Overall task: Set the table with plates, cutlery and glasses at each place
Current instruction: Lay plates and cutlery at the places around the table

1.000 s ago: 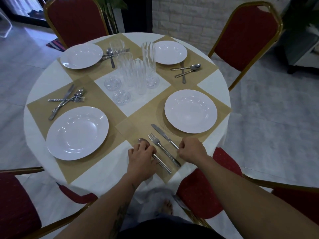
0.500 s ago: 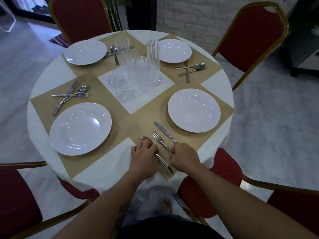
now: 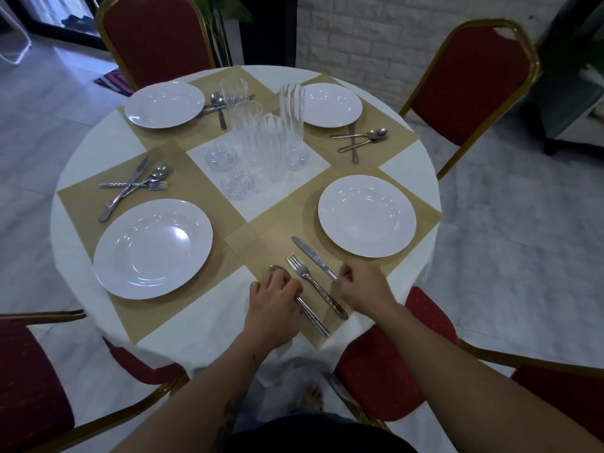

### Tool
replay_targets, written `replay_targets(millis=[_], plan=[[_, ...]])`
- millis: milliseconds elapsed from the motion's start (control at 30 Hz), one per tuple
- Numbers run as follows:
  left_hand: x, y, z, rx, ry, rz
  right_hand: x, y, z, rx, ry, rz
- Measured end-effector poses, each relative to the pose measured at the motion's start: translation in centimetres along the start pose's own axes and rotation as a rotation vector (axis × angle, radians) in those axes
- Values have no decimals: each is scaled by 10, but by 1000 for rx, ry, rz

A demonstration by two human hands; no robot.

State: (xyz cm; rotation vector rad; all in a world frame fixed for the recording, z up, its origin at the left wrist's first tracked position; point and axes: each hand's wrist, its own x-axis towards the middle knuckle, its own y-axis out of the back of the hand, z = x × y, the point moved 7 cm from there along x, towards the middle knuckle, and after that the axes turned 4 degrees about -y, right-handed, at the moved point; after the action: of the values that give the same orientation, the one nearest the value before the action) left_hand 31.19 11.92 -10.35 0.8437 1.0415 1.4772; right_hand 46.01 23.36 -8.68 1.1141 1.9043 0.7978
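On the near right tan placemat (image 3: 261,237), a spoon (image 3: 313,317), a fork (image 3: 305,276) and a knife (image 3: 309,251) lie side by side, left of a white plate (image 3: 366,215). My left hand (image 3: 273,307) rests curled on the spoon, covering its middle. My right hand (image 3: 366,289) pinches the end of the knife's handle. Three more plates sit at near left (image 3: 153,248), far left (image 3: 164,104) and far right (image 3: 330,104). Crossed cutlery lies in heaps at left (image 3: 134,186), far left (image 3: 217,106) and far right (image 3: 359,138). Several tall ribbed glasses (image 3: 271,142) cluster at the centre.
Three small glass coasters (image 3: 221,157) lie around the glasses on the white tablecloth (image 3: 91,152). Red chairs with gold frames stand around the round table: far left (image 3: 157,37), far right (image 3: 474,80), near left (image 3: 29,387) and near right (image 3: 385,371).
My right hand slid left over the fork and knife handles, then back right to the knife's end, uncovering the fork handle. My left hand stayed on the spoon.
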Motion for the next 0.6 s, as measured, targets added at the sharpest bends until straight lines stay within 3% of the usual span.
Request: replay_targets(millis=[267, 600], plan=[[-1, -4, -1, 33, -68, 7, -1, 3, 36, -65, -73, -91], [4, -2, -6, 17, -118, 6, -6, -12, 29, -167, -26, -33]])
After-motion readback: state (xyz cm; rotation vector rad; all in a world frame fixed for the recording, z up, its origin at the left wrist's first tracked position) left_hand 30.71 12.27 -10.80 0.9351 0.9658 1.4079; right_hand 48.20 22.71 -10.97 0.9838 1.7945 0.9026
